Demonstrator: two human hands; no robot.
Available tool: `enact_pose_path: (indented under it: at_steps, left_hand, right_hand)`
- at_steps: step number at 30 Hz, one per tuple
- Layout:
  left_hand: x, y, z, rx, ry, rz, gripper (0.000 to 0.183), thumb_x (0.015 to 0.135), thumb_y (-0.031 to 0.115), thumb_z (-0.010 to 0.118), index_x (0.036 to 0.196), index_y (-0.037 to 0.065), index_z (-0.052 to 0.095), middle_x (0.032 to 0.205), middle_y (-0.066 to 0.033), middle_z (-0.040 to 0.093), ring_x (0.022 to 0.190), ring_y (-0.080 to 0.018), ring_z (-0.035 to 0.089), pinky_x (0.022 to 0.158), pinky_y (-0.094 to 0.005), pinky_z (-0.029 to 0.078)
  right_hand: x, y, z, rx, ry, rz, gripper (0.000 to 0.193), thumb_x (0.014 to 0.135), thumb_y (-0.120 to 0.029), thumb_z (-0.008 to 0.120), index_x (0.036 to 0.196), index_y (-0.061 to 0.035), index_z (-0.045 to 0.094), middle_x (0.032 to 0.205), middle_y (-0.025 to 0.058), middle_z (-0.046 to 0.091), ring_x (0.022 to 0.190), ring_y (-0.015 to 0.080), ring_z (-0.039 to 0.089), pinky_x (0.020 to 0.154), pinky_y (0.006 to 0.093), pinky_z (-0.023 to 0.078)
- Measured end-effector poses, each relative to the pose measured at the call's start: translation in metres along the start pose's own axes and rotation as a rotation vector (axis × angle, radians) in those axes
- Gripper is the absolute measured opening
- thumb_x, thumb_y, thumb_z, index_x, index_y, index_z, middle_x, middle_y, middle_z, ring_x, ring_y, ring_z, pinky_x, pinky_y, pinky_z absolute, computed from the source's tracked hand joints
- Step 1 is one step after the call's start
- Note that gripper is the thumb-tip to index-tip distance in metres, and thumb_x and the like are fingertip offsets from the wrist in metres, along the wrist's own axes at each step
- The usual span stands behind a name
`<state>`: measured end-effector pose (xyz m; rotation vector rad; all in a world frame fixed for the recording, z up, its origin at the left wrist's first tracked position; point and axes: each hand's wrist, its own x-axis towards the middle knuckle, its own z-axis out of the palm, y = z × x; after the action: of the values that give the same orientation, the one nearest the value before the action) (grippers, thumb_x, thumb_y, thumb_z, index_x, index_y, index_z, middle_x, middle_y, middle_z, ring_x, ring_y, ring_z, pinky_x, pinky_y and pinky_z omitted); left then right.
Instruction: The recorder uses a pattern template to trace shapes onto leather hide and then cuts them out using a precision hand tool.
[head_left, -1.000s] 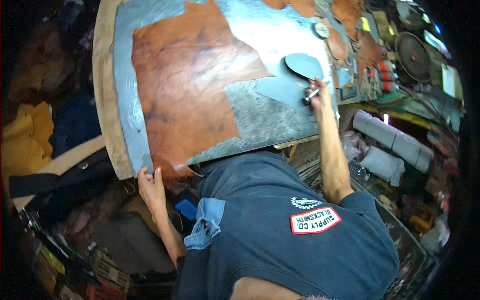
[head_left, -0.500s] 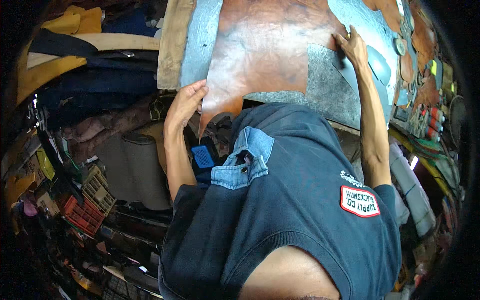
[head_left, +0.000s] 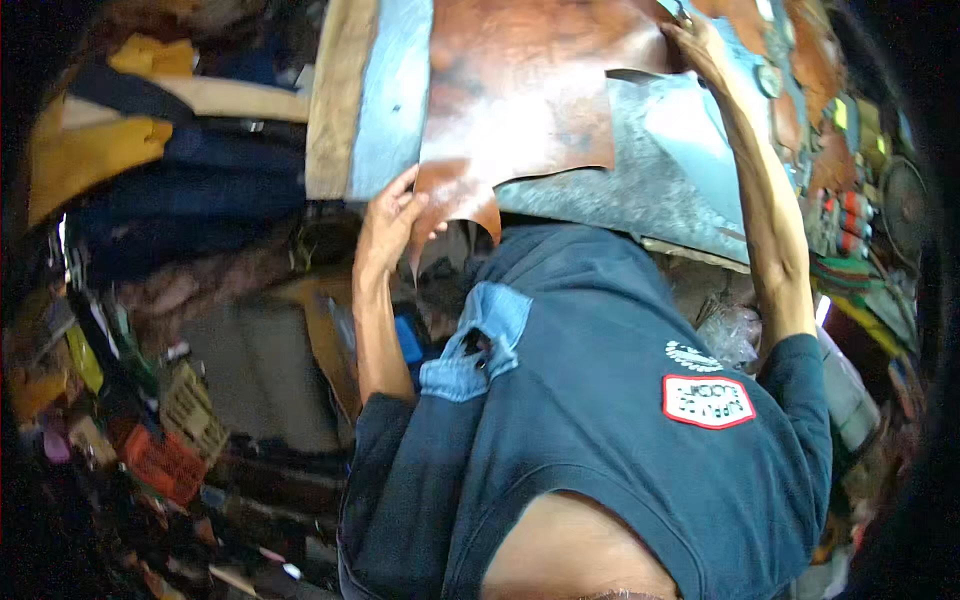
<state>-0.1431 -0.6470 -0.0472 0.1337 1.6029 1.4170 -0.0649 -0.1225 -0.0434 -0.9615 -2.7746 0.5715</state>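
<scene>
A large sheet of glossy brown leather [head_left: 510, 95] with an uneven, cut outline lies across the work table, and its near left end hangs over the front edge. My left hand [head_left: 390, 225] pinches that end, thumb on top and fingers partly hidden beneath. Farther off, my right hand [head_left: 697, 42] is closed at the sheet's far right edge, its fingertips partly blurred. Beneath the leather is a mottled grey board [head_left: 640, 150], bright with glare on its right.
Wooden planking [head_left: 335, 110] edges the table's left side. Brown leather pieces [head_left: 815, 60] and red-banded containers [head_left: 852, 222] crowd the right. At lower left are a red plastic crate [head_left: 165, 462] and a beige crate [head_left: 195, 412]. Dark folded material [head_left: 225, 190] is piled at left.
My right hand has moved farther away with the leather's right edge, and more grey board shows there. My left hand has shifted slightly right and nearer, still holding the leather's near left end.
</scene>
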Motion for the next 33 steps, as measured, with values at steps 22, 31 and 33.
enact_pose_path:
  at_steps: [22,31,33]
  left_hand:
    - [0.122,0.103,0.101,-0.166,-0.019,0.604,0.042,0.096,0.007,0.054,0.136,-0.004,0.046,0.068,0.0034,0.053,0.056,-0.0015,0.045,0.054,-0.0212,0.049]
    - [0.166,0.118,0.115,-0.161,-0.105,0.753,0.036,0.096,0.007,0.056,0.131,-0.005,0.052,0.073,0.006,0.054,0.064,-0.0008,0.048,0.059,-0.0177,0.043]
    - [0.177,0.122,0.119,-0.117,-0.086,0.808,0.035,0.097,0.007,0.056,0.129,-0.005,0.053,0.075,0.006,0.056,0.067,-0.0008,0.05,0.062,-0.0169,0.043]
  right_hand:
    - [0.041,-0.02,-0.233,0.185,0.809,-0.336,0.027,0.087,-0.028,0.068,0.101,-0.0048,0.066,0.082,0.008,0.067,0.075,0.0153,0.06,0.071,0.03,0.048]
    - [0.046,-0.01,-0.255,0.065,0.931,-0.251,0.028,0.085,-0.031,0.066,0.093,-0.0052,0.062,0.08,0.0153,0.065,0.073,0.0327,0.062,0.068,0.0388,0.048]
    - [0.056,0.004,-0.256,0.048,0.979,-0.252,0.028,0.085,-0.032,0.067,0.094,-0.0056,0.063,0.078,0.0143,0.065,0.07,0.0301,0.062,0.066,0.038,0.048]
